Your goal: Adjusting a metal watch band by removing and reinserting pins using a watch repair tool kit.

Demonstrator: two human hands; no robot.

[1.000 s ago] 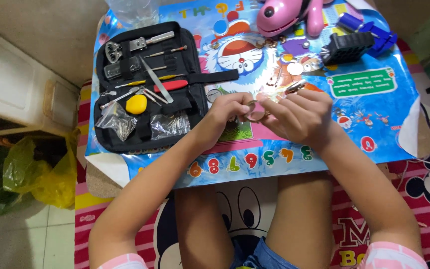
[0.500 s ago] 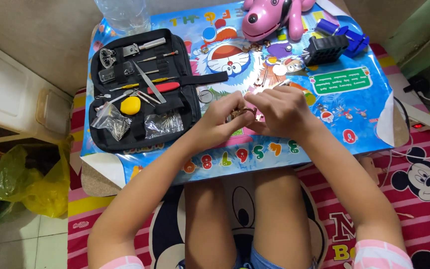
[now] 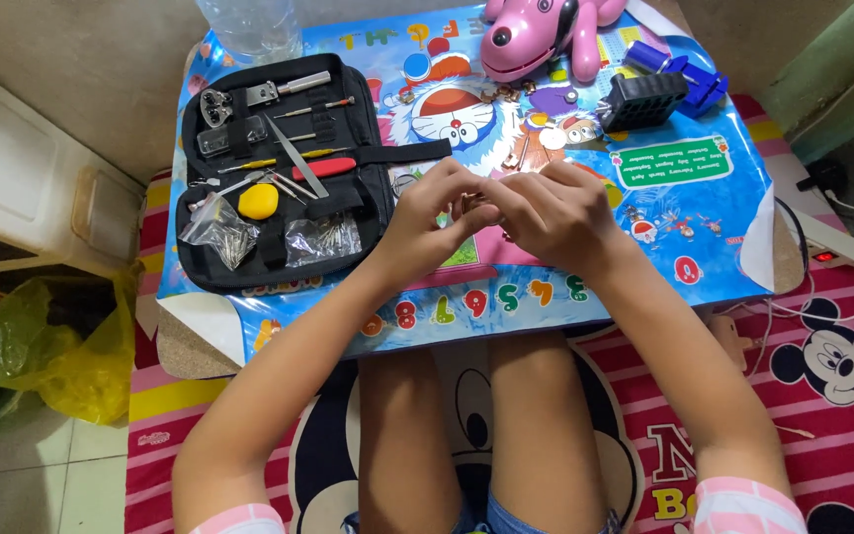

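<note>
The left hand (image 3: 425,222) and right hand (image 3: 557,213) are meeting fingertip to fingertip, pinching a tiny metal piece (image 3: 473,206) too small to identify, just above the blue cartoon mat (image 3: 684,227). Left of them an open black tool case (image 3: 279,168) is lying flat, and beyond it a pink toy dog (image 3: 536,35) is standing at the far edge

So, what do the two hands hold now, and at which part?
The left hand and right hand pinch one small object together between their fingertips. The fingers hide it, so its kind and the held part cannot be told.

The low table's (image 3: 704,247) right front corner lies open; a black zip tool case (image 3: 368,119) fills its left half, and a pink plastic dog toy (image 3: 531,40) blocks the back edge.
</note>
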